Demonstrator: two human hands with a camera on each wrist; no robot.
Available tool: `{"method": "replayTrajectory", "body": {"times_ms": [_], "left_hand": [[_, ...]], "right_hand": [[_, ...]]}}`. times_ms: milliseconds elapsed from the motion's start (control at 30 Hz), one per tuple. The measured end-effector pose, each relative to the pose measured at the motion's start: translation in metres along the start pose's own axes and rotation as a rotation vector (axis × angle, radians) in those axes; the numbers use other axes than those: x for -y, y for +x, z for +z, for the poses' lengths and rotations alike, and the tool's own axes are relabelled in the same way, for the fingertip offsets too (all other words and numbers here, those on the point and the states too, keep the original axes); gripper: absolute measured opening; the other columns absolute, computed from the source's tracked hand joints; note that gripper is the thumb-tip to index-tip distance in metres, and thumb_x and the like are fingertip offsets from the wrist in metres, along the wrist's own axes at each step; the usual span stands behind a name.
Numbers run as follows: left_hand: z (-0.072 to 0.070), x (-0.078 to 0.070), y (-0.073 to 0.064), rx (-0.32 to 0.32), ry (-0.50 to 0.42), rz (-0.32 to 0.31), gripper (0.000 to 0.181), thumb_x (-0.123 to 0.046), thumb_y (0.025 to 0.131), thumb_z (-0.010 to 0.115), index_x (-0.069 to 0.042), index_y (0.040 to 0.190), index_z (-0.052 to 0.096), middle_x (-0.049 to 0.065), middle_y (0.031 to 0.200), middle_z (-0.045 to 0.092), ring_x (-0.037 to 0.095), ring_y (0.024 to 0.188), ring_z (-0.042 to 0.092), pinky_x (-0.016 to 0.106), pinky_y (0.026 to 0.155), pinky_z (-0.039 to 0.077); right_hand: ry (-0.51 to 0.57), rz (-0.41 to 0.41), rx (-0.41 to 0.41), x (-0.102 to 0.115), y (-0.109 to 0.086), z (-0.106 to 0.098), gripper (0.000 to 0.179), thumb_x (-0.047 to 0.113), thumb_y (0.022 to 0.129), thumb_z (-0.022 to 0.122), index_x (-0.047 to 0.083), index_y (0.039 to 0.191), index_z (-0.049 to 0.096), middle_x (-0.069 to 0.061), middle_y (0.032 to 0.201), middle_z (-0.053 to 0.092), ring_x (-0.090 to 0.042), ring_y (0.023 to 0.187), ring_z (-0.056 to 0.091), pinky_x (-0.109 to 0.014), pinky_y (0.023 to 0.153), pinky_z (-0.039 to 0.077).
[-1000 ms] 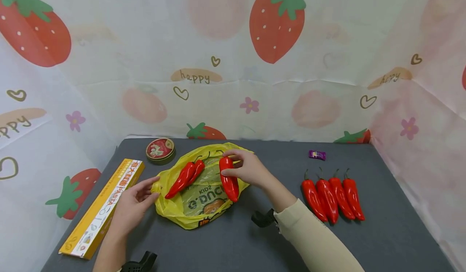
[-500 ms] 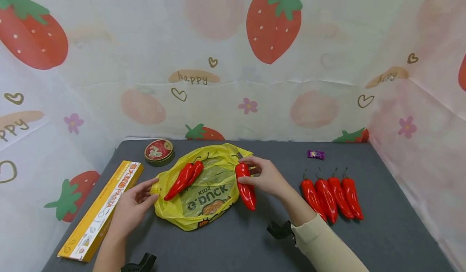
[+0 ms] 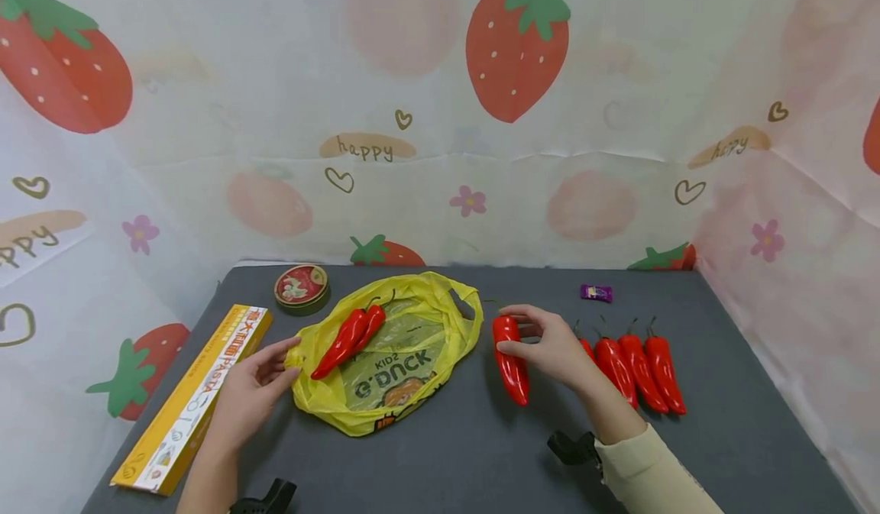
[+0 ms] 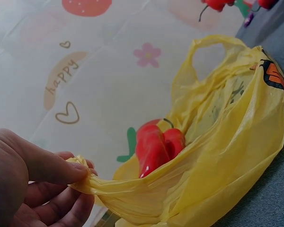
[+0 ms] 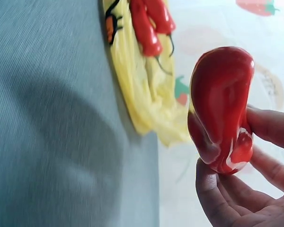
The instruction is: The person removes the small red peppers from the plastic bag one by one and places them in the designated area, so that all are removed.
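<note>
A yellow plastic bag [image 3: 323, 407] lies spread on the table. My left hand [image 3: 250, 388] pinches its left edge between thumb and fingers, plain in the left wrist view, where the bag [image 4: 227, 175] is pulled up there. Two red chili peppers [image 3: 349, 340] rest side by side on the bag. Right of the bag, my right hand [image 3: 543, 346] holds another red chili pepper [image 3: 510, 361] above the table, its tip toward me. The right wrist view shows this pepper [image 5: 222, 104] close up between thumb and fingers.
Several red peppers [image 3: 639, 373] lie in a row at the right, partly behind the right hand. A small purple wrapped candy [image 3: 596, 292] lies behind them. At the left are a yellow pasta box [image 3: 192, 399] and a round red tin [image 3: 301, 289]. A strawberry-print cloth hangs behind.
My right hand has carried its pepper from over the bag to the right, out past the bag's edge. The left hand keeps its place on the bag's left edge.
</note>
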State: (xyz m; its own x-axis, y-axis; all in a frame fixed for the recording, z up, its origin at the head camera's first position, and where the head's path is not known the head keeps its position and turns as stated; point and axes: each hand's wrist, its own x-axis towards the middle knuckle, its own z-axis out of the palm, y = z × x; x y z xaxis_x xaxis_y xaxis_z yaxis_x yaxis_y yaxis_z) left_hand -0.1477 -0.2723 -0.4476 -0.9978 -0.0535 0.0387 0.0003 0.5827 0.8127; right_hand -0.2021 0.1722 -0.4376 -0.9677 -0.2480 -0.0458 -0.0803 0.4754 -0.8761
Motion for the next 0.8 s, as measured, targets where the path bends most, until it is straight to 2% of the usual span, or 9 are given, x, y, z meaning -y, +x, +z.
{"method": "replayTrajectory", "body": {"times_ms": [200, 367, 600, 800], "left_hand": [[0.000, 0.000, 0.000, 0.001, 0.004, -0.003, 0.046, -0.020, 0.097, 0.069, -0.010, 0.140, 0.060, 0.013, 0.127, 0.067, 0.011, 0.100, 0.059, 0.012, 0.079, 0.051], [0.002, 0.002, 0.001, 0.009, -0.003, 0.007, 0.046, -0.020, 0.097, 0.069, -0.009, 0.140, 0.060, 0.013, 0.127, 0.067, 0.010, 0.099, 0.058, 0.012, 0.079, 0.051], [0.002, 0.001, 0.001, 0.010, -0.008, 0.002, 0.045, -0.019, 0.097, 0.069, -0.009, 0.140, 0.060, 0.013, 0.125, 0.067, 0.011, 0.098, 0.058, 0.013, 0.078, 0.052], [0.002, 0.000, 0.001, 0.015, -0.003, 0.002, 0.046, -0.020, 0.097, 0.069, -0.009, 0.140, 0.060, 0.013, 0.123, 0.067, 0.013, 0.098, 0.057, 0.013, 0.078, 0.052]], "right_hand": [[-0.123, -0.004, -0.055, -0.015, -0.008, -0.021, 0.052, 0.032, 0.089, 0.078, 0.020, 0.136, 0.060, -0.014, 0.133, 0.063, -0.034, 0.113, 0.062, -0.041, 0.080, 0.059], [-0.224, -0.010, -0.084, -0.032, -0.014, -0.032, 0.053, 0.032, 0.089, 0.078, 0.018, 0.137, 0.060, -0.014, 0.131, 0.065, -0.033, 0.111, 0.064, -0.046, 0.084, 0.058], [-0.355, -0.030, -0.091, -0.049, -0.020, -0.038, 0.053, 0.026, 0.089, 0.079, 0.013, 0.137, 0.061, -0.014, 0.125, 0.067, -0.032, 0.109, 0.064, -0.050, 0.088, 0.056], [-0.427, -0.042, -0.120, -0.053, -0.023, -0.040, 0.051, 0.026, 0.087, 0.080, 0.011, 0.133, 0.062, -0.015, 0.122, 0.067, -0.031, 0.105, 0.062, -0.053, 0.088, 0.055]]}}
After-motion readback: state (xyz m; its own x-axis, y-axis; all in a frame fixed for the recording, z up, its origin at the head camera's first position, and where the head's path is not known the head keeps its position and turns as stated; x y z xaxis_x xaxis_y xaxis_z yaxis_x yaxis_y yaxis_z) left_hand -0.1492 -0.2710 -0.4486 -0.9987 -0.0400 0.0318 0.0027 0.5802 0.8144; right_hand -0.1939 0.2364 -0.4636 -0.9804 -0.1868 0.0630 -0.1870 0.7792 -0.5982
